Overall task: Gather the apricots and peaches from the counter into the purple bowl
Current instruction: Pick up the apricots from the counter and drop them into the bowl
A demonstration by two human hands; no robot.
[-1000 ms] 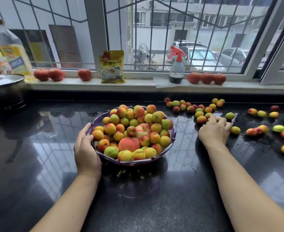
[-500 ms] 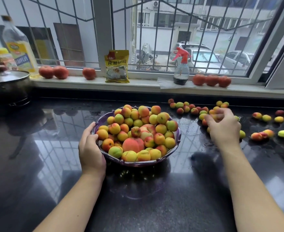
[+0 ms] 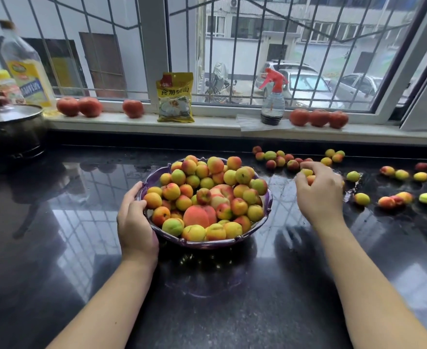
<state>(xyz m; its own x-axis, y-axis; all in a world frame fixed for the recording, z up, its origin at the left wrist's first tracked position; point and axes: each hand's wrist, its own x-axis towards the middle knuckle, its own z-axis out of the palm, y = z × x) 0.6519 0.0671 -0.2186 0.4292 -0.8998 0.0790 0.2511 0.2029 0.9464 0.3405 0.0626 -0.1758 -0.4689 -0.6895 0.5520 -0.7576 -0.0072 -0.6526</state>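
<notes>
The left hand [image 3: 134, 222] grips the scalloped rim of the glossy purple bowl [image 3: 208, 244], heaped with smooth round apricots and peaches. The right hand [image 3: 319, 191], fingers curled, pinches small yellow-orange apricots [image 3: 308, 175] above the wet, polished black stone counter [image 3: 56, 235], where more loose fruit [image 3: 361, 199] lies scattered.

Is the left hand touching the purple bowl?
Touching. The head view shows the left hand cupped against the purple bowl, its fingers curled over the rim with no gap.
</notes>
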